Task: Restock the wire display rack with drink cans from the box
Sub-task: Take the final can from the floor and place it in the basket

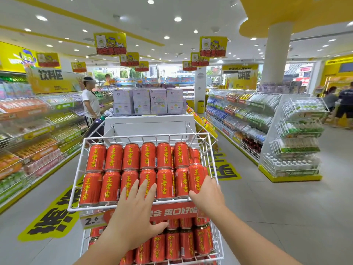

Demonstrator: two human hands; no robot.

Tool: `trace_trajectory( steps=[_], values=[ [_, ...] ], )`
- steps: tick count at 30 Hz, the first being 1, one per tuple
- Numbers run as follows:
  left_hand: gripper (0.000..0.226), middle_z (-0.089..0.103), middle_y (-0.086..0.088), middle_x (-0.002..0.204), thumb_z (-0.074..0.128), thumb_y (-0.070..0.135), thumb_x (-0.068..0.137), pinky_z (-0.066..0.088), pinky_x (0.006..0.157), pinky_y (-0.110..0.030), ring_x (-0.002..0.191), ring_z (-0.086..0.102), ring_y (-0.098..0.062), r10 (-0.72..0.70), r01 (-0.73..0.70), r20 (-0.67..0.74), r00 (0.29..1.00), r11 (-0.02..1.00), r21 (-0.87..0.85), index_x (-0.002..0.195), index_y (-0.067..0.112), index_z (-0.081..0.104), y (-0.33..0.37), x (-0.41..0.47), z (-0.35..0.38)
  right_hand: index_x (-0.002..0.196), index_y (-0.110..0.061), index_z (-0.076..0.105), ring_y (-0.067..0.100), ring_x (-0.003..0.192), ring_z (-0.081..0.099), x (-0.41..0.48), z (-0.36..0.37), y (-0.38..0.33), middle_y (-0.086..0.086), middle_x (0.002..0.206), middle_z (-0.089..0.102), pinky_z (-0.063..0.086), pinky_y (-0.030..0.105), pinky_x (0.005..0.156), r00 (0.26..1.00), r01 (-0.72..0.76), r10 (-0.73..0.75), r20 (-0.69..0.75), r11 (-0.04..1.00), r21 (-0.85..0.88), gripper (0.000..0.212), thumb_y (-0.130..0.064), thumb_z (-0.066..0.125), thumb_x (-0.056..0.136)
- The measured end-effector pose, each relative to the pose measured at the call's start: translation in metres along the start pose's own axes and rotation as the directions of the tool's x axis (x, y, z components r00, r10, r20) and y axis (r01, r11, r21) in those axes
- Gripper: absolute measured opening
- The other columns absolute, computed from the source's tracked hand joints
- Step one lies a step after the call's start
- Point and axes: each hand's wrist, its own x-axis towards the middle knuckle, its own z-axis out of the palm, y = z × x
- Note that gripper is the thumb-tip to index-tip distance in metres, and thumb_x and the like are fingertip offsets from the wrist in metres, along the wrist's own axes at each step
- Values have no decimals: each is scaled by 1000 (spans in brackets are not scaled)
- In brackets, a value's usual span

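The left hand (133,213) is reaching over the front rim of the wire display rack (86,207) and is resting flat on the front row of red drink cans (147,155), its fingers (142,188) lying straight and spread across the third and fourth cans from the left, holding nothing, while the thumb is pointing out to the right over the red banner strip (172,210) below the rim. The right hand (208,194) is gripping the end can (195,178) at the right of that same front row, with the fingers curling round its lower part; this can is sitting a little higher than its neighbours, close against the rack's right wire wall. The drink cans are filling the tilted top basket in two rows, labels facing up, and more red cans (172,243) are standing in the lower tier beneath the banner. A yellow price tag (91,220) is hanging at the left of the banner. Behind the rack, purple cartons (147,101) are standing on a white unit, a person in a white shirt (89,104) is standing by the left drink shelves (38,131), and wire racks of bottles (301,131) are lining the aisle on the right
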Motion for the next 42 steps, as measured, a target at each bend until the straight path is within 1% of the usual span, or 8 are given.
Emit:
trace_trajectory(
  steps=[3,4,8,12,15,21,33,42],
  values=[
    [112,-1,-7,171,27,91,78,8,126,-56,157,-2,-32,-17,16,66,998,1000,19,163,25,-2,1,-8,-6,115,-18,46,22,111,51,-11,-8,2,1,116,52,44,36,98,989,119,-132,-66,979,-167,53,-59,58,84],
    [112,-5,-6,171,25,91,78,5,126,-55,157,-6,-31,-21,19,91,996,1000,24,162,25,-6,0,-12,-7,113,-18,46,22,111,51,-15,-11,3,1,115,53,44,37,98,981,154,-174,-84,967,-201,54,-61,56,83],
    [113,30,-13,165,26,93,73,29,118,-62,153,24,-37,-8,7,30,1000,1000,10,161,22,25,-5,-26,-6,121,-17,47,25,116,48,-31,-18,9,3,121,53,40,42,103,948,246,-295,-115,915,-320,64,-66,46,81],
    [113,12,-10,170,23,92,73,16,124,-58,157,9,-34,18,-18,0,1000,1000,18,163,25,9,-8,-43,-10,146,-13,37,31,136,37,-54,-28,13,9,145,45,31,48,115,931,298,-356,-84,871,-390,86,-70,39,81],
    [113,31,-12,164,25,93,73,29,119,-61,152,27,-37,15,-14,-27,1000,999,40,160,22,28,-10,-58,-15,153,-12,28,34,147,26,-76,-33,13,11,157,34,22,49,121,926,317,-371,-72,866,-387,92,-71,41,84],
    [111,47,-15,155,32,92,73,39,112,-63,145,40,-40,20,-19,-15,1000,998,59,155,19,42,-11,-88,-19,157,-13,20,32,152,17,-115,-45,11,11,163,24,14,48,125,908,359,-414,-56,842,-403,94,-71,39,87],
    [108,61,-16,140,44,90,67,52,96,-63,129,58,-40,-24,29,-56,998,995,92,142,14,59,-23,-83,-21,140,-11,36,24,115,48,-70,-40,1,5,125,49,51,35,92,948,284,-312,-55,914,-290,75,-60,55,86],
    [108,66,-17,133,53,89,61,54,88,-65,121,64,-42,-63,67,-26,998,982,179,133,11,67,-38,-46,13,158,-4,7,28,127,52,12,1,-10,15,147,39,50,35,100,984,175,-178,-31,981,-85,96,-50,60,93]
  ],
)
